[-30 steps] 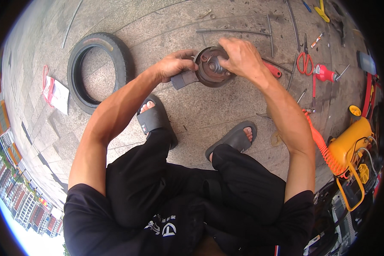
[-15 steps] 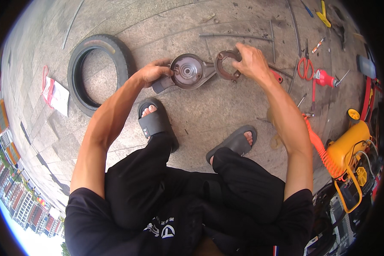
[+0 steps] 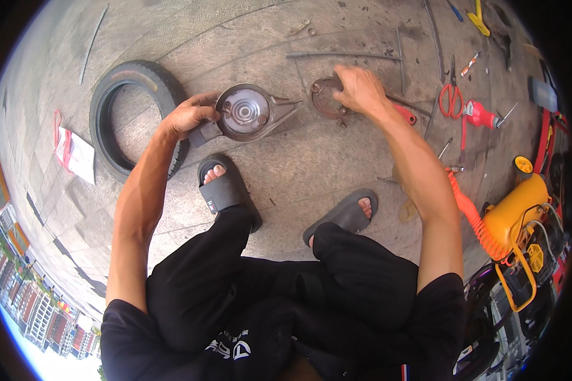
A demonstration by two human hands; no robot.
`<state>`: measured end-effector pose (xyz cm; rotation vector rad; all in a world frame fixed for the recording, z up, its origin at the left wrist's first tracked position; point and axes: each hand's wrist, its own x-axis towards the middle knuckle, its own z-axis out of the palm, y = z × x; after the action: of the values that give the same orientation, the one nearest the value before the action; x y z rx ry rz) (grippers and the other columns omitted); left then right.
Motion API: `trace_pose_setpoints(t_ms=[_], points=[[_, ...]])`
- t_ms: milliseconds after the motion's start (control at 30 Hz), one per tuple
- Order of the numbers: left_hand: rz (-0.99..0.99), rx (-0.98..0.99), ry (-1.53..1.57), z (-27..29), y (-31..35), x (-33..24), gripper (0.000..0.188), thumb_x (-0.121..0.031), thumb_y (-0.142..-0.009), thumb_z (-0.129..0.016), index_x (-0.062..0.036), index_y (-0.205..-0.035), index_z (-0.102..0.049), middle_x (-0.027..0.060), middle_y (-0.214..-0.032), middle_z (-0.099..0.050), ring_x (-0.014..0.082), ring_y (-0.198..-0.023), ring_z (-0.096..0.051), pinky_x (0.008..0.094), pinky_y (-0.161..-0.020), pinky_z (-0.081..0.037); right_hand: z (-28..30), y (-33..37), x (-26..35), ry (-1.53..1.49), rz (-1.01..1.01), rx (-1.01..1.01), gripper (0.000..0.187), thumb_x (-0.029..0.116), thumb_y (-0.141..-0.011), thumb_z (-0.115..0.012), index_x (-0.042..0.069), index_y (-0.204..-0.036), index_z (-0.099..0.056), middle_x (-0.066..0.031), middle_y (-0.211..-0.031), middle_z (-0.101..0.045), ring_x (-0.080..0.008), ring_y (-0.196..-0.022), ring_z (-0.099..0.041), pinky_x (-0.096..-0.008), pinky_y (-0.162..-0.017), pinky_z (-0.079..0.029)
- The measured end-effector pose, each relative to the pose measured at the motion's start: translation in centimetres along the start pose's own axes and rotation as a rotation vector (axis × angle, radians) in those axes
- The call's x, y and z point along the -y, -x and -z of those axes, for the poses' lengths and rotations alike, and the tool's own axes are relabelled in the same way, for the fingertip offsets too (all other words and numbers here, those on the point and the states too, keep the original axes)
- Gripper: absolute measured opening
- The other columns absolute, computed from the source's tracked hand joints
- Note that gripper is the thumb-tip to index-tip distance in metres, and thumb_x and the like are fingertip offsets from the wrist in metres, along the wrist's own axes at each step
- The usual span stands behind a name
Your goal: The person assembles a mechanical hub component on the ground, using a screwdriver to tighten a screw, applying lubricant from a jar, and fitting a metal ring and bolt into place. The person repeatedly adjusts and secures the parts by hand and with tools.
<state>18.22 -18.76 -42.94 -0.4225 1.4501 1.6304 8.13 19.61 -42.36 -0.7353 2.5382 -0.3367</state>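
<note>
My left hand (image 3: pixel 189 117) is closed on the left rim of a round grey metal brake drum cover (image 3: pixel 244 112). A tapering arm sticks out of the cover to the right, and its dished inner face is turned up. Over to the right, my right hand (image 3: pixel 360 90) pinches a pair of rusty, curved brake shoes (image 3: pixel 325 105) that form a ring. A short gap of pavement separates the shoes from the tip of the cover's arm. My right fingertips partly hide the shoes' right side.
A black tyre (image 3: pixel 102 120) lies at left beside a white and red bag (image 3: pixel 76 155). Metal rods (image 3: pixel 343 55) lie beyond my hands. Red-handled scissors (image 3: pixel 451 100), a red tool (image 3: pixel 481 115), an orange coiled hose (image 3: pixel 465 213) and a yellow tank (image 3: pixel 515 213) are at right.
My left hand has drawn the brake drum cover to the left, apart from the brake shoes. My right hand with the shoes has shifted slightly left in the picture.
</note>
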Motion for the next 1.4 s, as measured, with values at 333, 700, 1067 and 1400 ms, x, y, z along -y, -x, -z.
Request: trace_pose_setpoints(t_ms=[333, 700, 1067, 1400], points=[[-0.169, -0.115, 0.312, 0.0, -0.1, -1.8, 0.063, -0.006, -0.078, -0.056, 0.0035, -0.139, -0.044, 0.0128, -0.123, -0.062, 0.0216, -0.111, -0.059, 0.0324, -0.098, -0.047, -1.8, 1.5, 3.4, -0.029, 0.119, 0.052, 0.032, 0.014, -0.076, -0.074, -0.003, -0.097, -0.057, -0.0247, -0.083, -0.068, -0.0404, -0.081, -0.069, -0.0480, -0.074, -0.057], [-0.267, -0.213, 0.308, -1.9, -1.1, -2.8, 0.053, -0.007, -0.082, -0.056, 0.0032, -0.133, -0.049, 0.0115, -0.118, -0.062, 0.0209, -0.108, -0.057, 0.0327, -0.096, -0.045, -6.4, 6.2, 6.9, -0.086, 0.201, 0.154, 0.038, 0.012, -0.072, -0.072, -0.004, -0.102, -0.056, -0.0229, -0.083, -0.068, -0.0404, -0.082, -0.068, -0.0474, -0.073, -0.056], [-0.306, -0.260, 0.383, -2.1, -0.7, -3.3, 0.051, -0.007, -0.084, -0.054, 0.0019, -0.134, -0.047, 0.0123, -0.121, -0.060, 0.0237, -0.112, -0.056, 0.0361, -0.099, -0.044, -6.0, 5.0, 8.0, -0.124, 0.168, 0.206, 0.036, 0.021, -0.078, -0.074, 0.001, -0.105, -0.059, -0.0203, -0.097, -0.066, -0.0383, -0.093, -0.066, -0.0471, -0.079, -0.055], [-0.410, -0.235, 0.556, -1.2, 1.2, -3.2, 0.055, 0.000, -0.081, -0.055, 0.0000, -0.135, -0.047, 0.0125, -0.120, -0.062, 0.0231, -0.109, -0.059, 0.0355, -0.097, -0.047, -10.8, -4.3, 17.3, -0.139, 0.325, 0.082, 0.034, 0.011, -0.088, -0.054, 0.016, -0.121, -0.061, -0.0146, -0.104, -0.061, -0.0351, -0.100, -0.064, -0.0483, -0.080, -0.052]])
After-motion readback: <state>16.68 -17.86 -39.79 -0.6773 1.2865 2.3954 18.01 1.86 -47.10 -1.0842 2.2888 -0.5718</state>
